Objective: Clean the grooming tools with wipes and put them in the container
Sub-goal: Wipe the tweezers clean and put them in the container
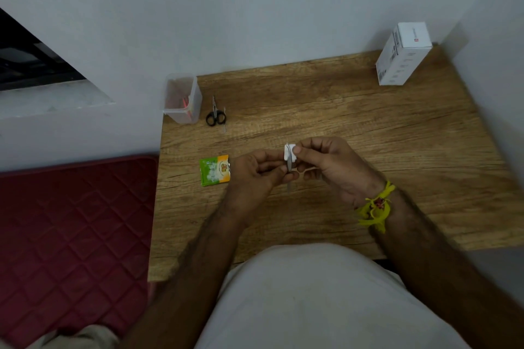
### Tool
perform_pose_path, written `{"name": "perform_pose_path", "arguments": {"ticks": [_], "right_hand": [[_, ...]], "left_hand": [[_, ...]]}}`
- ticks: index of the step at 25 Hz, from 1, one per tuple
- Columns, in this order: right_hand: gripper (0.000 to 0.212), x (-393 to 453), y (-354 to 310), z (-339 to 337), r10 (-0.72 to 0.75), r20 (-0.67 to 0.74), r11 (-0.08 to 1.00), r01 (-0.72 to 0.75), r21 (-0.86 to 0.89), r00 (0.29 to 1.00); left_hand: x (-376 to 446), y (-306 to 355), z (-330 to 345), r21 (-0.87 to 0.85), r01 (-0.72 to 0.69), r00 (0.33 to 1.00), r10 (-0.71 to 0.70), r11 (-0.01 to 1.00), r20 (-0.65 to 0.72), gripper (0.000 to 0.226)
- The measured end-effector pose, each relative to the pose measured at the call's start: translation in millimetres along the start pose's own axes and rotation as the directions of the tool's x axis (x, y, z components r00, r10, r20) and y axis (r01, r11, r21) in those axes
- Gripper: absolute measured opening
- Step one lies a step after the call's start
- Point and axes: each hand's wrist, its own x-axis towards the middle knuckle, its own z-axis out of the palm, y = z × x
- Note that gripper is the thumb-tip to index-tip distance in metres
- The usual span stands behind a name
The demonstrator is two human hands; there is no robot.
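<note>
Over the middle of the wooden table (368, 127), my left hand (255, 173) grips a slim metal tool (289, 168), likely tweezers, by its lower part. My right hand (329, 164) pinches a small white wipe (292, 151) folded around the tool's upper end. A green and orange wipe sachet (214, 170) lies just left of my left hand. A clear plastic container (183, 98) stands at the table's far left corner with something red inside. Small black-handled scissors (215, 113) lie beside it, next to a thin pale tool (224, 122).
A white carton (402, 55) stands at the far right corner against the wall. A dark red quilted mattress (71, 235) lies left of the table. White walls close in the table's back and right side. My torso meets the near edge.
</note>
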Motion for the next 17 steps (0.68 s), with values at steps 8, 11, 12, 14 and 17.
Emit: {"name": "perform_pose_path", "arguments": {"ticks": [8,11,12,14,17], "right_hand": [[0.017,-1,3,0,0.025,0.027,1.000,-0.025,-0.018,0.999],[0.018,-3,0,1,0.001,0.010,0.997,-0.001,-0.077,1.000],[0.018,-4,-2,1,-0.019,0.007,0.993,0.019,-0.118,1.000],[0.017,-6,-5,1,-0.051,0.014,0.982,0.053,-0.181,0.999],[0.015,-10,-9,4,-0.049,0.014,0.978,0.051,-0.201,0.999]], "left_hand": [[-1,0,3,0.148,-0.071,0.996,0.079,0.986,-0.050,0.027],[-2,-1,4,0.162,-0.094,0.991,0.108,0.982,-0.077,0.026],[-1,-1,4,0.184,-0.103,0.989,0.121,0.978,-0.089,0.025],[0,0,4,0.227,-0.124,0.983,0.151,0.966,-0.105,0.026],[1,0,2,0.255,-0.128,0.983,0.157,0.958,-0.097,0.028]]}}
